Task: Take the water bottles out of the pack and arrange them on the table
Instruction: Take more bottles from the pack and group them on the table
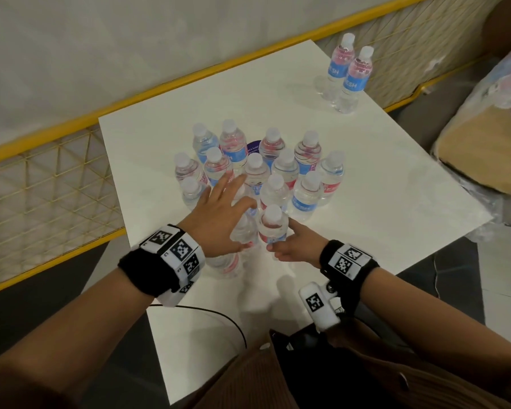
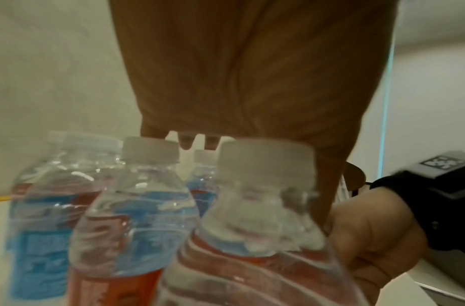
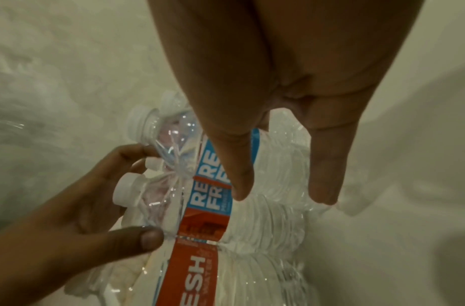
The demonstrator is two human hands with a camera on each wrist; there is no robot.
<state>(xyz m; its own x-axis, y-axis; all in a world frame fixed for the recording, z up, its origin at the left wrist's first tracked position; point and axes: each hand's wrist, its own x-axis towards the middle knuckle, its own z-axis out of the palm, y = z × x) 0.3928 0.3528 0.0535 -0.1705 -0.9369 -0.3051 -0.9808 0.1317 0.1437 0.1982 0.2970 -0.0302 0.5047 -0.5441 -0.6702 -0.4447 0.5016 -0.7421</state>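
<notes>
Several small clear water bottles [image 1: 278,169] with white caps and red or blue labels stand bunched in the middle of the white table [image 1: 390,178]. My left hand [image 1: 227,214] is spread over the near-left bottles, fingers straight, thumb against a bottle [image 1: 244,231] below it. My right hand [image 1: 289,243] touches the nearest bottle [image 1: 273,228] from the right, low on its side. In the right wrist view its straight fingers [image 3: 241,176] lie on the bottle bodies. The left wrist view shows my palm [image 2: 239,82] above the caps.
Two more bottles [image 1: 348,75] stand apart at the table's far right corner. The torn plastic pack [image 1: 481,134] sits on a seat to the right. A yellow mesh railing [image 1: 56,178] runs along the left and back. A black cable [image 1: 219,314] crosses the near table edge.
</notes>
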